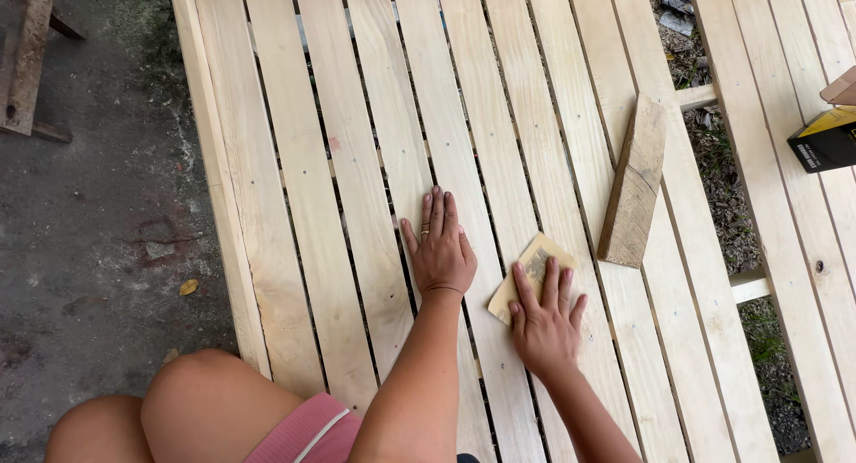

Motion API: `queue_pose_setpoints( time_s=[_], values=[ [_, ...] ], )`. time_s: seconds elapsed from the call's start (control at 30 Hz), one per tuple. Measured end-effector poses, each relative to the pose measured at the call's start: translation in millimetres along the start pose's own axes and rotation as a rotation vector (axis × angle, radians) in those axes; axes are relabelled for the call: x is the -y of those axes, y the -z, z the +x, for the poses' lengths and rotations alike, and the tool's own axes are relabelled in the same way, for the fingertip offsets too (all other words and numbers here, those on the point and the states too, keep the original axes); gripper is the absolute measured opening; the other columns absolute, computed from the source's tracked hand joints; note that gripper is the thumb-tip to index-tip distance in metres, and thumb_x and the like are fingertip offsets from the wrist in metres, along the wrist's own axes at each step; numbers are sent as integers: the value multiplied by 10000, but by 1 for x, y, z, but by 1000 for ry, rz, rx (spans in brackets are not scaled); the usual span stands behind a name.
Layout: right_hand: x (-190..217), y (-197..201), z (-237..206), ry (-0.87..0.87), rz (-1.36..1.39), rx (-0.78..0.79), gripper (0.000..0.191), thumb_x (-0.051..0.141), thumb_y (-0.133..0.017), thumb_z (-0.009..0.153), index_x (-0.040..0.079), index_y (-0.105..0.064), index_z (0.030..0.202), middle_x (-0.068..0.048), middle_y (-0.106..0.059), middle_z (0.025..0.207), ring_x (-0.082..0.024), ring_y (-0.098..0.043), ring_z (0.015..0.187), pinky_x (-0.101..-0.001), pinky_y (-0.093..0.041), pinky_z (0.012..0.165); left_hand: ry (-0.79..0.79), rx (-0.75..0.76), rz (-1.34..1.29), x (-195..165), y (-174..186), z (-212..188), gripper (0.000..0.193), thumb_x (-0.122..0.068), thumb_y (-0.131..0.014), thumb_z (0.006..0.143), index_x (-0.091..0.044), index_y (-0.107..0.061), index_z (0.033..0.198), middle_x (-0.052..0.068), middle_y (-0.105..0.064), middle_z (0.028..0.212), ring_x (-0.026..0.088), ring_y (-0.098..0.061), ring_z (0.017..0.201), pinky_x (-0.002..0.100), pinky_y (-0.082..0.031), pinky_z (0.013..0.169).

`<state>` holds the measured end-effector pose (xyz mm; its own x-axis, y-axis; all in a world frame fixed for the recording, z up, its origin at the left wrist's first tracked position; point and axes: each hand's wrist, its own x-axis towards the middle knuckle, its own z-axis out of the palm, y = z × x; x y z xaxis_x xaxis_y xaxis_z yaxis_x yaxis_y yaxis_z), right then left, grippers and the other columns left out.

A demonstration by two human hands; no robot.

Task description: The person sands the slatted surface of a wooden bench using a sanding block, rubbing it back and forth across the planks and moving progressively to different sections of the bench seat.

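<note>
A frame of pale wooden slats (pixel 357 160) fills the middle of the view. My left hand (pixel 439 249) lies flat on one slat, fingers together and pointing away from me, holding nothing. My right hand (pixel 544 325) presses a tan sheet of sandpaper (pixel 535 260) flat against the neighbouring slat; the fingers cover most of the sheet, and its far corner sticks out past the fingertips. My bare knee (pixel 196 401) shows at the bottom left.
A short wooden block (pixel 635 182) lies on the slats just right of the sandpaper. A second slatted panel (pixel 785 204) runs along the right with a black and yellow box (pixel 825 140) on it. Grey ground (pixel 89 231) lies to the left.
</note>
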<state>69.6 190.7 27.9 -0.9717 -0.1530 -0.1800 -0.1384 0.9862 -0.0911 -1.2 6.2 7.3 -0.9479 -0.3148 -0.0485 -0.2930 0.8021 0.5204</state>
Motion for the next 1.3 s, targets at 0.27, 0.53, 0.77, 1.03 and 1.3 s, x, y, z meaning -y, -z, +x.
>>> queue_pose_setpoints(
  time_s=[0.27,0.53,0.77,1.03,1.3],
  values=[
    [88,39,256,-13,139,-46,567,465,-328,1050,433,-250,1610,-164,-52,1716,-399,-1,1576,-637,21,1223,-11,-11,-55,4,0,11,620,-193,-402,977,-133,-339,1591,21,-292,1678,182,-228,1552,570,-43,1243],
    [46,28,162,40,83,-29,571,461,-316,1043,435,-257,1610,-143,-68,1718,-417,-26,1568,-657,-13,1209,-34,-104,-175,4,1,24,584,-183,-403,994,-111,-386,1573,56,-390,1645,203,-291,1549,567,-75,1259],
    [8,3,-13,65,-28,30,596,530,-346,997,414,-284,1578,-203,-62,1683,-481,-32,1515,-678,-77,1137,-58,-145,-150,8,-4,21,561,-189,-387,1007,-111,-418,1561,66,-419,1630,213,-321,1541,578,-91,1261],
    [78,3,170,29,83,-39,582,519,-340,1028,441,-285,1603,-191,-67,1709,-476,-13,1556,-674,-29,1192,-79,-271,-373,18,-10,28,545,-169,-370,1026,-54,-420,1556,154,-428,1624,329,-341,1544,604,-127,1262],
    [99,51,263,25,60,-9,584,538,-304,1041,452,-210,1611,-174,-55,1711,-404,-31,1570,-654,21,1214,-55,-248,-362,10,-2,25,570,-128,-379,996,-38,-414,1558,178,-406,1634,359,-321,1546,590,-172,1254]
  ],
)
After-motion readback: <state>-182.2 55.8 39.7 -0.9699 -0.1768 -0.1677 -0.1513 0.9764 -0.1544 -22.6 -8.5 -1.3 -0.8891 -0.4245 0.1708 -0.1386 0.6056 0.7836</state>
